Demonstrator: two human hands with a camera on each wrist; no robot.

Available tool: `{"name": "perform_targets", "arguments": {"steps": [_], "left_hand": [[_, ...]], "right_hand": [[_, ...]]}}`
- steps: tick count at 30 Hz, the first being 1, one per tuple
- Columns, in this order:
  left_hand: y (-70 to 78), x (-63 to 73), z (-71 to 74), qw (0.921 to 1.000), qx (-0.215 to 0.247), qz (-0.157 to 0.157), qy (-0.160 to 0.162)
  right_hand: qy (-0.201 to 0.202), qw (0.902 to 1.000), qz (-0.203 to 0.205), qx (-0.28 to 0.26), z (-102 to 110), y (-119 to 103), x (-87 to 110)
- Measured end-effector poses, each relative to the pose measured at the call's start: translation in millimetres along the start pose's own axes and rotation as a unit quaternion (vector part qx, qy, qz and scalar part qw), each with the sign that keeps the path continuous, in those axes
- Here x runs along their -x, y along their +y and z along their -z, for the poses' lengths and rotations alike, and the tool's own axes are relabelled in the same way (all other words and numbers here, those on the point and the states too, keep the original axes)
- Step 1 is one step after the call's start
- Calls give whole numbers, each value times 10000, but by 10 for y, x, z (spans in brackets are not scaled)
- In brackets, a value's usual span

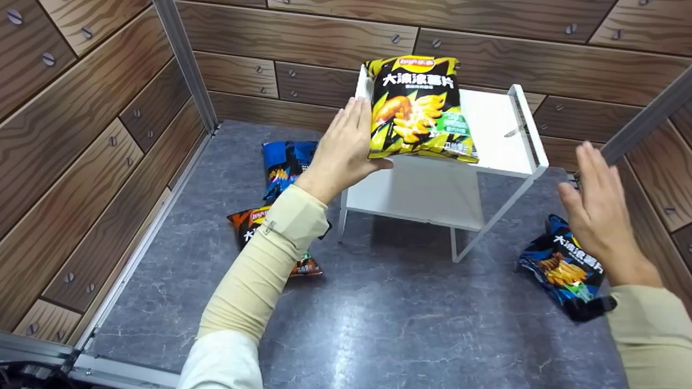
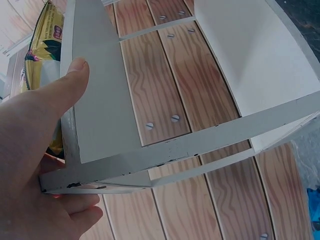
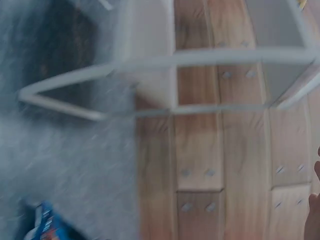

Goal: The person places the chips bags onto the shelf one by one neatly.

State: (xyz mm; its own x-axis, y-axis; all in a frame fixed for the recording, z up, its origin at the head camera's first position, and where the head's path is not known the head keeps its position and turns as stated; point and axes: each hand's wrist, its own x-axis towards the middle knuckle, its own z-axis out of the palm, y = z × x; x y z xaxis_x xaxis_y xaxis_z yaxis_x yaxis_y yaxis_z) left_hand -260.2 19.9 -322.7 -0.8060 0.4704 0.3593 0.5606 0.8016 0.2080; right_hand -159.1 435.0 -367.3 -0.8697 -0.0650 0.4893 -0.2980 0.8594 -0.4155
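In the head view a yellow and black bag of chips (image 1: 419,113) rests on the left part of the white two-tier side table's (image 1: 494,121) top. My left hand (image 1: 346,146) lies along the left side of the table top and the bag, fingers straight and thumb at the front edge. In the left wrist view the left thumb (image 2: 72,82) overlaps the underside of the top near a corner. My right hand (image 1: 600,210) is held up in the air to the right of the table, apart from it, with nothing in it.
On the floor to the left lie a blue chip bag (image 1: 275,162) and an orange-brown chip bag (image 1: 246,221), partly hidden by the left arm. Another blue and black chip bag (image 1: 562,265) lies right, below the right hand. Wood-patterned walls (image 1: 303,32) surround the grey floor.
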Motion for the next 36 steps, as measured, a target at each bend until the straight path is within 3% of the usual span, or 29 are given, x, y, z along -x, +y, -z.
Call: {"name": "perform_targets", "arguments": {"steps": [5, 12, 22, 30, 36], "left_hand": [[-9, -5, 3, 10000, -15, -21, -53], [-48, 26, 32, 10000, 0, 56, -29], [-53, 29, 22, 9999, 19, 99, -99], [-47, 15, 12, 10000, 25, 58, -48], [-22, 0, 0, 10000, 55, -1, -52]], "right_hand": [[-314, 9976, -587, 193, -108, 341, 255], [-667, 9914, -934, 623, -321, 697, 516], [-1333, 9699, -1822, 911, -604, 1083, 960], [-1364, 9636, -1947, 1224, -776, 1313, 1210], [-1768, 9527, -2150, 1218, -844, 1342, 1322]]}}
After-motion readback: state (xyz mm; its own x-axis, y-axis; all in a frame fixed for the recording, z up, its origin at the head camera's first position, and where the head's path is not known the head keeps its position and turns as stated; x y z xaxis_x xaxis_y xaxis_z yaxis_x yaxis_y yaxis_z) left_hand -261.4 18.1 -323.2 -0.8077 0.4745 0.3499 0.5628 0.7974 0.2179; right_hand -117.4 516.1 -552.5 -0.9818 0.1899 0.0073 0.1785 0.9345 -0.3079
